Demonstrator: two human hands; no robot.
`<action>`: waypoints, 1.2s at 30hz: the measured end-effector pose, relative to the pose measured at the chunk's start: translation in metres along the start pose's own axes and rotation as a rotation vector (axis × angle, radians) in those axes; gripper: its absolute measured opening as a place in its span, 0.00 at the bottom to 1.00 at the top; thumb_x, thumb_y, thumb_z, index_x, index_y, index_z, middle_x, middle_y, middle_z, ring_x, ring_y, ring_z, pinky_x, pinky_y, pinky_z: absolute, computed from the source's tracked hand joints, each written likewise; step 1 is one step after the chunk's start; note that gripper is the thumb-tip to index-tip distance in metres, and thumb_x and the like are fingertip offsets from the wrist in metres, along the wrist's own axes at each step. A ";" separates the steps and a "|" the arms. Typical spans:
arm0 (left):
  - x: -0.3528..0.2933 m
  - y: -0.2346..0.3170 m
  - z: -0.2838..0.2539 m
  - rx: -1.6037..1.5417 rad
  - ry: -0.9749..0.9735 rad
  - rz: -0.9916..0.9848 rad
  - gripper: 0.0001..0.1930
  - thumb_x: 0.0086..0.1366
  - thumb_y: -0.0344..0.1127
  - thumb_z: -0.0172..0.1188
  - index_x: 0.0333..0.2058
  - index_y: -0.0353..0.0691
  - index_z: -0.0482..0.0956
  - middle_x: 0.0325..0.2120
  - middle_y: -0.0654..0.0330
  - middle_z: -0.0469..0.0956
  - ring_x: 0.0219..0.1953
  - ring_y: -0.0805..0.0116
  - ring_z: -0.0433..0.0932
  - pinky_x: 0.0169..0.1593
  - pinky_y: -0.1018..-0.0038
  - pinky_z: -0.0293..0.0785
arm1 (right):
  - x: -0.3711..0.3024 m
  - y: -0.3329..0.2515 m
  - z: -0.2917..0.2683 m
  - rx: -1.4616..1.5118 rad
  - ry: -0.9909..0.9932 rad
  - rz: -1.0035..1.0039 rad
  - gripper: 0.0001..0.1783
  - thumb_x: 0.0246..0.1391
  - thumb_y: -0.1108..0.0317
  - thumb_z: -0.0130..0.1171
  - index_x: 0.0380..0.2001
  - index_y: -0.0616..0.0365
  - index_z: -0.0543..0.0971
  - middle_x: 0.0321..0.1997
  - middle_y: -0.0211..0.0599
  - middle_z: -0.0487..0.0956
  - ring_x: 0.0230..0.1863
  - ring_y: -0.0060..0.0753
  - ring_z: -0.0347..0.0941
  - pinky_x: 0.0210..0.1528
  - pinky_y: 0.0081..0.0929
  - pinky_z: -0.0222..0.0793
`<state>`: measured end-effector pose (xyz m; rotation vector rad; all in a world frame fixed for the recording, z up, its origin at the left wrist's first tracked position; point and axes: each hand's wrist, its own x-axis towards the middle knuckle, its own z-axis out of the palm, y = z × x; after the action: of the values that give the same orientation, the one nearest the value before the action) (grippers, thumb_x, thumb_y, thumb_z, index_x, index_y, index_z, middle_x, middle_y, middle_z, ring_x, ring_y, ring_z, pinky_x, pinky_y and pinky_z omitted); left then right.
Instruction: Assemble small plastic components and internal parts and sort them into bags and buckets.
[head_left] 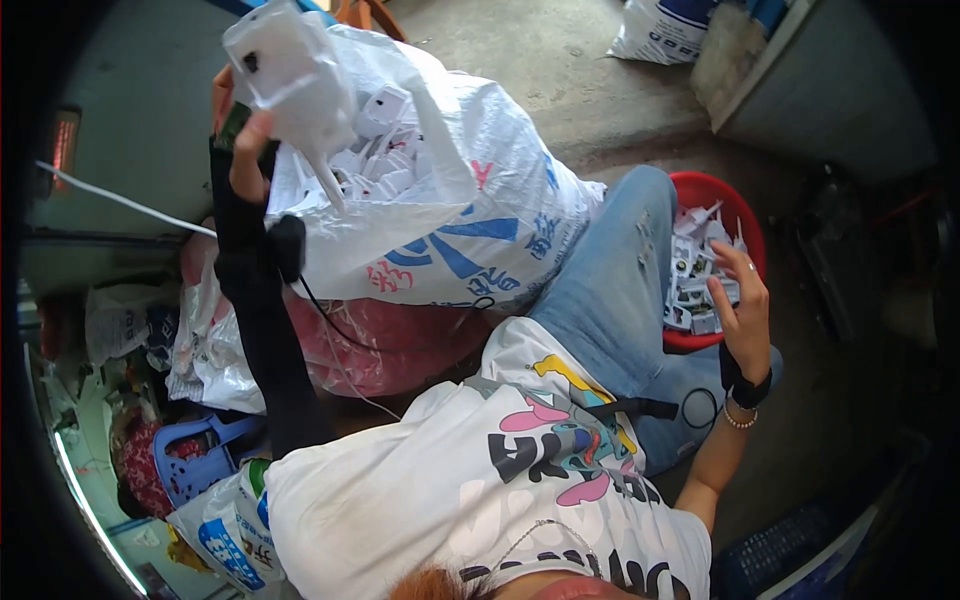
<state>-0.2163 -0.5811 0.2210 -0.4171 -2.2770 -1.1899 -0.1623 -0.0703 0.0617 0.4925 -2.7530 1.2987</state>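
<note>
At the upper left, my left hand (246,150), in a black sleeve, is closed on a white plastic casing (290,80) with a thin stem. The casing is slightly blurred and covers some of the fingers. Below and beside it gapes a white woven sack (480,210) holding many similar white plastic parts (385,160). On the right, my right hand (742,300) is open, its fingers apart, over the near side of a red basin (757,235). White parts with small metal pieces (690,270) lie in that basin, partly hidden by my knee and hand.
A pink sack (400,350) lies against the woven sack, with a black cord across it. At left are a blue plastic stool (195,460) and plastic bags (225,535). A white cable (120,205) runs toward my left arm. Another sack (660,30) stands at the far right.
</note>
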 end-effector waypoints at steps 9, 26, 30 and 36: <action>-0.074 0.084 0.225 -0.620 -0.632 -0.209 0.27 0.57 0.29 0.60 0.55 0.39 0.61 0.33 0.60 0.75 0.36 0.76 0.72 0.42 0.79 0.68 | -0.008 -0.082 0.001 0.187 0.352 -0.296 0.26 0.52 0.66 0.62 0.55 0.57 0.70 0.56 0.47 0.72 0.56 0.41 0.70 0.51 0.34 0.70; -0.127 0.045 0.308 -0.475 -0.934 -0.212 0.23 0.53 0.33 0.68 0.49 0.44 0.74 0.46 0.58 0.75 0.43 0.64 0.77 0.41 0.74 0.75 | -0.038 0.005 0.083 0.852 0.340 0.354 0.23 0.52 0.75 0.62 0.48 0.57 0.65 0.43 0.37 0.71 0.46 0.29 0.74 0.44 0.26 0.77; -0.124 0.033 0.289 -0.345 -1.016 -0.270 0.22 0.56 0.42 0.66 0.49 0.47 0.75 0.43 0.55 0.75 0.43 0.61 0.76 0.42 0.73 0.75 | -0.035 0.009 0.095 1.258 0.249 0.540 0.25 0.53 0.78 0.59 0.52 0.57 0.61 0.42 0.38 0.71 0.44 0.25 0.74 0.44 0.23 0.74; -0.139 0.016 0.289 -0.139 -0.974 -0.344 0.19 0.61 0.45 0.62 0.49 0.45 0.76 0.43 0.49 0.74 0.41 0.56 0.77 0.43 0.69 0.75 | -0.031 0.037 0.118 0.790 0.185 0.408 0.22 0.51 0.80 0.56 0.50 0.56 0.66 0.43 0.40 0.72 0.44 0.32 0.75 0.46 0.25 0.74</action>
<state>-0.1858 -0.3377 0.0143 -0.8182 -3.1912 -1.5368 -0.1343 -0.1301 -0.0480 -0.1900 -2.1583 2.3795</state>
